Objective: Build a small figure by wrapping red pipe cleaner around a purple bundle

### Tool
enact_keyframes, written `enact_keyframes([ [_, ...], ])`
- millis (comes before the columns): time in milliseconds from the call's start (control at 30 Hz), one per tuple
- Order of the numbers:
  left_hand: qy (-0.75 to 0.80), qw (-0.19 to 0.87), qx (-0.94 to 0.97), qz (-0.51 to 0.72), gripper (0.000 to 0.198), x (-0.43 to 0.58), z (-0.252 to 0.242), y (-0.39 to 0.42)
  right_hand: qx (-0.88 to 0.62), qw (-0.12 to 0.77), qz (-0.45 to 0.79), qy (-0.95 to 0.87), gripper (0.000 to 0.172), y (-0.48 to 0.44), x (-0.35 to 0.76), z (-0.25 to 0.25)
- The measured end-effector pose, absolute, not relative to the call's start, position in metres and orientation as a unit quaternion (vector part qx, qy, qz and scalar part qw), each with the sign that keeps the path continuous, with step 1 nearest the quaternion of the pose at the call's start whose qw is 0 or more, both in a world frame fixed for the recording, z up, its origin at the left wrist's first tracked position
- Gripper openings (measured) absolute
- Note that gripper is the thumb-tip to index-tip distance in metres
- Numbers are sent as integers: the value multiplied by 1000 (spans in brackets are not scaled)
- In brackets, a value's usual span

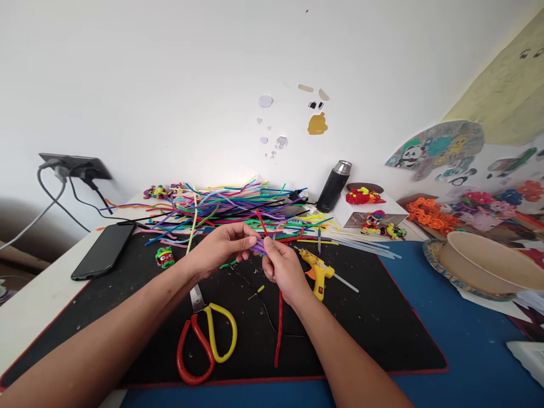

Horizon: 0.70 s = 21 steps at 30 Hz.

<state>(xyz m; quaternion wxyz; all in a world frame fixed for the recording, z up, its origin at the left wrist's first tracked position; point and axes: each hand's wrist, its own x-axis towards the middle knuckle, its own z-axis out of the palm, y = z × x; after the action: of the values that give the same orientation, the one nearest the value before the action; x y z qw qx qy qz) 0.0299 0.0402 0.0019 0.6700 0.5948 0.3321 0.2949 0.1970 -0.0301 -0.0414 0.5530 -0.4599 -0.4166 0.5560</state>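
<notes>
My left hand point(229, 245) and my right hand point(285, 271) meet over the black mat point(361, 328), each closed in a pinch on a bent bundle of purple pipe cleaner point(257, 247). Fingers hide part of the bundle. A red pipe cleaner point(279, 334) shows above and below my right hand; whether that hand also grips it I cannot tell. Below my left forearm lie scissors point(211, 334) with one red and one yellow handle, their blades partly hidden. Just right of my right hand is a yellow glue gun point(318, 271) with a clear glue stick in its back.
Many coloured pipe cleaners point(238, 204) are heaped along the wall. A phone point(104, 251) and a small multicoloured figure point(165, 257) lie left. Behind to the right stands a black flask point(334, 187); glue sticks point(369, 246) and a bowl point(488, 255) are further right.
</notes>
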Motion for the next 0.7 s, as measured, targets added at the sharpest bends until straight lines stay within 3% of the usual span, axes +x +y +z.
enact_keyframes([
  [333,324,729,489,353,35,32,-9,44,-445,562,584,-381,61,-29,198,-39],
  [700,327,760,459,325,31,39,-19,36,-454,588,538,-399,50,-26,203,-38],
])
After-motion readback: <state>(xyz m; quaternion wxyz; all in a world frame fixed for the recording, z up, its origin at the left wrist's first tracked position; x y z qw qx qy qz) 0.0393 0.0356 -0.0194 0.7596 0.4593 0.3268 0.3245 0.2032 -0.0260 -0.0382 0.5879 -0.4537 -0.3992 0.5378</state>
